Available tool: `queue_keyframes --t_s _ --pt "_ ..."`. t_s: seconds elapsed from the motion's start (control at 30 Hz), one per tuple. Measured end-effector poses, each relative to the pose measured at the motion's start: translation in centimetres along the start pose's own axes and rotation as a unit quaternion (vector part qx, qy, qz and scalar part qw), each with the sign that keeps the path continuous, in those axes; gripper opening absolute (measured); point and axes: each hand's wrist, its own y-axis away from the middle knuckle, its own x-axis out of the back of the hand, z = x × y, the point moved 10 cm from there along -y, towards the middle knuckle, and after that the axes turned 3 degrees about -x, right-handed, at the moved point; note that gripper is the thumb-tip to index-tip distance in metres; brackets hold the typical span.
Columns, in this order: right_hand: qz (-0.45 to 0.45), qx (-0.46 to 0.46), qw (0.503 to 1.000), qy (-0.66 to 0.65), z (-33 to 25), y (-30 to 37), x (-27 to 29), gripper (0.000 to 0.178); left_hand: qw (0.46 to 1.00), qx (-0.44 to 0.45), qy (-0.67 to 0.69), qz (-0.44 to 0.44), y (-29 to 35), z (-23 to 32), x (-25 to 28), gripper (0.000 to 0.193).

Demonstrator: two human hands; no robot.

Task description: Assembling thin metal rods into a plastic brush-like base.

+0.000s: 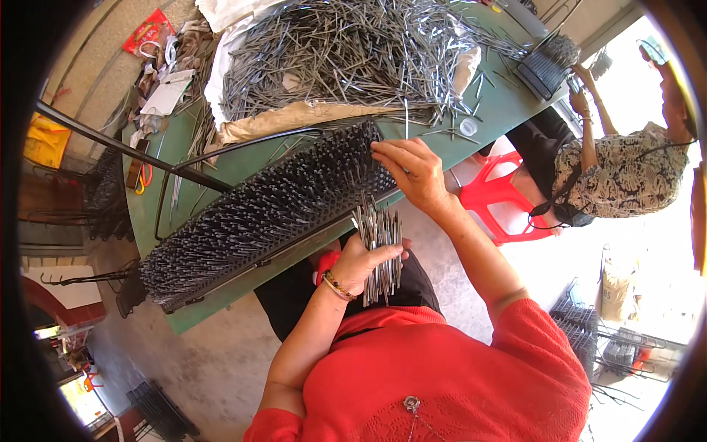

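Note:
A long black rack (258, 210), packed with rows of upright thin metal pins, lies slantwise over the near edge of the green table (519, 107). My left hand (357, 264) is closed around a bundle of thin grey metal rods (378, 221), held just in front of the rack near its right end. At that right end, my right hand (418, 171) has its thumb and fingers pinched together against the pins. What sits between those fingertips is too small to make out.
A big heap of loose metal rods (339, 55) lies on torn paper at the back. Orange-handled scissors (144, 177) and a small clear cap (468, 127) are on the table. At right, a person (618, 169) handles another black rack (546, 68) beside a red stool (495, 188).

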Motion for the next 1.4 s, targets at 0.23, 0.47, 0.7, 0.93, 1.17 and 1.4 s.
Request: queue_keyframes --t_s 0.23,0.47,0.7,0.93,1.17,1.4 --pt "0.011 -0.022 1.000 -0.002 0.7 0.5 0.3 0.020 1.000 0.002 0.000 -0.012 0.1 -0.5 -0.1 0.036" --pt "0.016 -0.006 1.000 0.011 0.0 0.0 0.2 0.019 1.000 0.007 -0.003 -0.015 0.4 -0.9 0.0 0.037" --pt "0.023 0.007 0.998 0.053 0.2 0.7 0.3 0.020 1.000 0.008 0.014 -0.004 0.8 -1.0 0.0 0.031" --pt "-0.044 0.018 0.992 0.120 -1.2 0.3 -0.2 0.020 1.000 -0.013 0.016 -0.011 1.0 -0.5 0.4 0.036" --pt "-0.120 -0.039 0.972 0.197 -0.4 -0.3 -2.0 0.019 1.000 -0.023 0.005 -0.014 1.3 -0.4 0.4 0.034" --pt "-0.107 -0.091 0.974 0.180 0.4 0.2 -2.4 0.016 1.000 -0.015 0.017 -0.014 1.6 -0.8 0.5 0.030"
